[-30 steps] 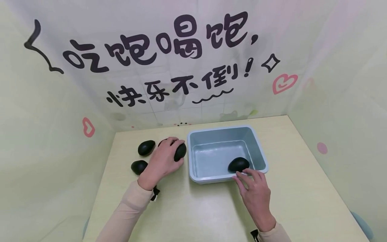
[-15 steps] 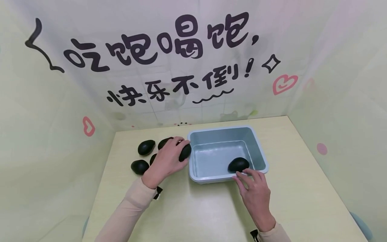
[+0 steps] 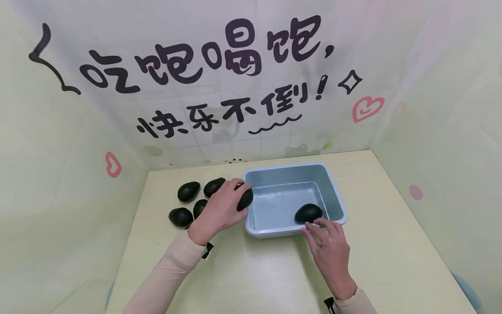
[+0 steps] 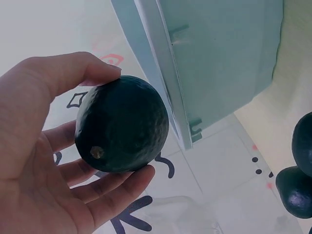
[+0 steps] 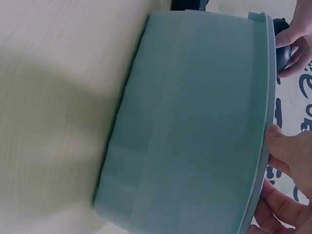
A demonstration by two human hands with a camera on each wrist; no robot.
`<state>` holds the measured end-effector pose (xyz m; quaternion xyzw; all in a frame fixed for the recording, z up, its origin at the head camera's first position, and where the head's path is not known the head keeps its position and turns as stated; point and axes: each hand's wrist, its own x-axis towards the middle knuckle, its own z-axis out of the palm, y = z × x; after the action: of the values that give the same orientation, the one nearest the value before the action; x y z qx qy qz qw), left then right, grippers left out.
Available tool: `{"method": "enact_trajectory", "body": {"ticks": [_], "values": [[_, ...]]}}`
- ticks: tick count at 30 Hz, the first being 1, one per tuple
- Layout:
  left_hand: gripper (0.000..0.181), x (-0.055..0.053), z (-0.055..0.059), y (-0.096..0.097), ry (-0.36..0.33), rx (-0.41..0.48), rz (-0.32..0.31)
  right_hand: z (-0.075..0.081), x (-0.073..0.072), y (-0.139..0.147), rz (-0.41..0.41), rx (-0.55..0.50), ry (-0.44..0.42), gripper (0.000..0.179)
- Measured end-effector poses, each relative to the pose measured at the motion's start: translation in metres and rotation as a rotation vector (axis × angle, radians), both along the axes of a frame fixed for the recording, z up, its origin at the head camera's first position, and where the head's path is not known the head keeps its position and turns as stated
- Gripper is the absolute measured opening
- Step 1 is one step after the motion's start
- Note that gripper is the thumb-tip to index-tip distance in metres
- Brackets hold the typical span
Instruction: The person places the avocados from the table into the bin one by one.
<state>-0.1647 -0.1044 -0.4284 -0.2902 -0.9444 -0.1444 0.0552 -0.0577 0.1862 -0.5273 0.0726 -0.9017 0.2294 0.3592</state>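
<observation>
My left hand (image 3: 221,209) grips a dark avocado (image 4: 124,124) between thumb and fingers, its stem end toward the left wrist camera. In the head view this avocado overlaps the left rim of a light blue plastic bin (image 3: 274,230). One avocado (image 3: 308,213) lies inside the bin, by the front wall toward the right. My right hand (image 3: 331,250) pinches the bin's front rim near the front right corner. In the right wrist view its thumb is on the rim's outer side, with the fingers over the inner side.
Several more avocados lie on the pale wooden table (image 3: 270,279), left of the bin, among them a back left one (image 3: 188,191) and a front left one (image 3: 181,216). A printed fabric backdrop (image 3: 219,152) stands behind the table, with fabric on both sides.
My left hand has moved right with its avocado, from beside the other avocados to the bin's left rim. My right hand has stayed on the front rim.
</observation>
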Motion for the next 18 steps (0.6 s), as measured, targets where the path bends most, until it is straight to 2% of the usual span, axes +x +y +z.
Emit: {"method": "enact_trajectory", "body": {"ticks": [4,8,12,16,18], "values": [[0.05,-0.002,-0.002,0.004,-0.004,-0.019,-0.03,-0.002,-0.001,0.001,0.005,-0.003,0.0,0.032],[0.052,-0.002,-0.003,0.008,0.005,-0.031,-0.065,-0.004,-0.001,0.001,0.011,-0.009,0.001,0.023],[0.053,-0.003,-0.005,0.012,0.011,-0.039,-0.088,-0.005,-0.002,0.002,0.014,-0.013,0.0,0.037],[0.053,-0.003,-0.008,0.016,0.012,-0.05,-0.103,-0.003,-0.001,0.001,0.003,-0.007,-0.004,0.023],[0.053,-0.003,-0.009,0.018,0.013,-0.057,-0.109,-0.002,-0.001,0.001,0.0,-0.009,0.001,0.03]]}}
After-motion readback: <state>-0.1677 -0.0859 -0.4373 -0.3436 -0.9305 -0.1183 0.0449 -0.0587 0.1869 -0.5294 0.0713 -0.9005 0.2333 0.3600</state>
